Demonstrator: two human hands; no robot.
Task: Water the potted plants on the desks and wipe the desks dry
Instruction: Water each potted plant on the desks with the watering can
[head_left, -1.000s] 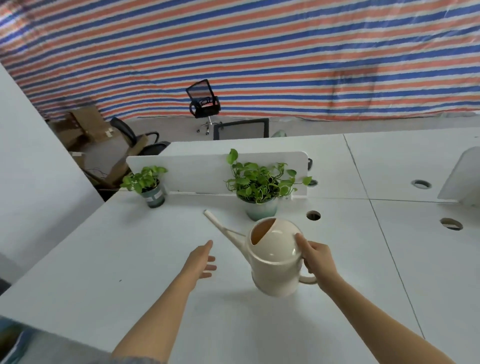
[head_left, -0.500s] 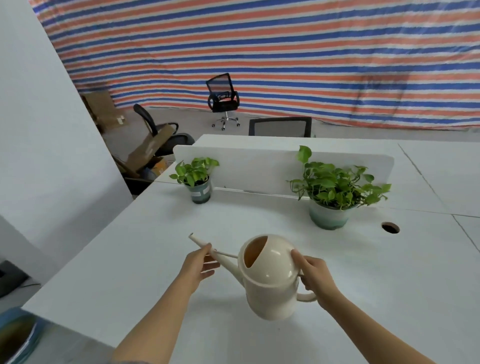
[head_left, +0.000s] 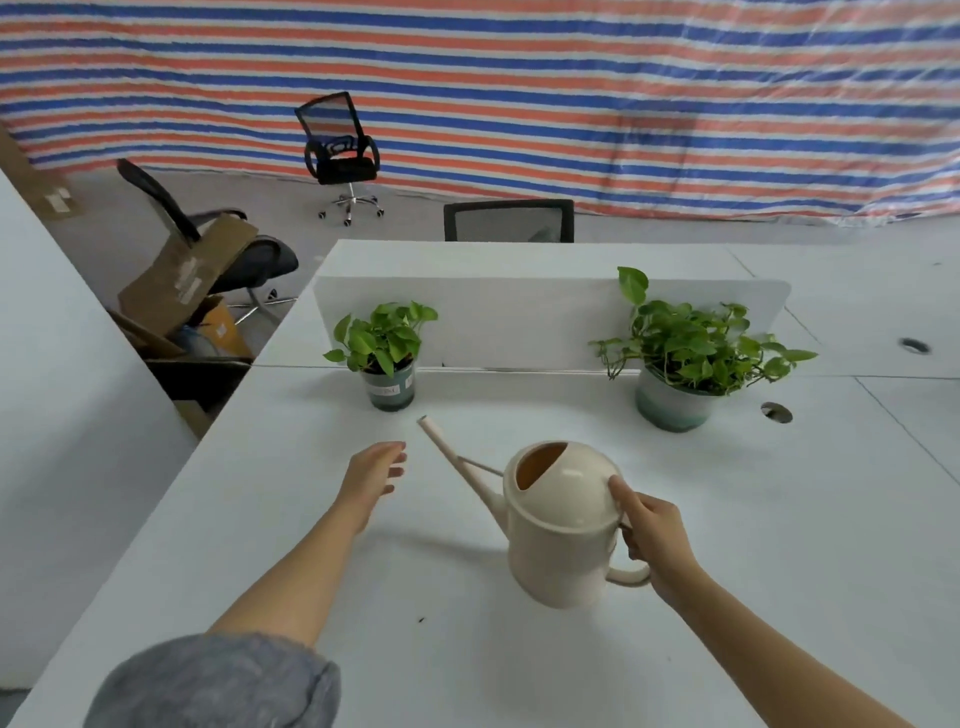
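In right hand (head_left: 655, 538): watering can (head_left: 561, 525).

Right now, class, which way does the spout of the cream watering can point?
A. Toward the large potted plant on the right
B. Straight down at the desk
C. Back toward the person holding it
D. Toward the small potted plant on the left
D: the watering can, held at its handle by the right hand, has its spout tip angled up toward the small potted plant.
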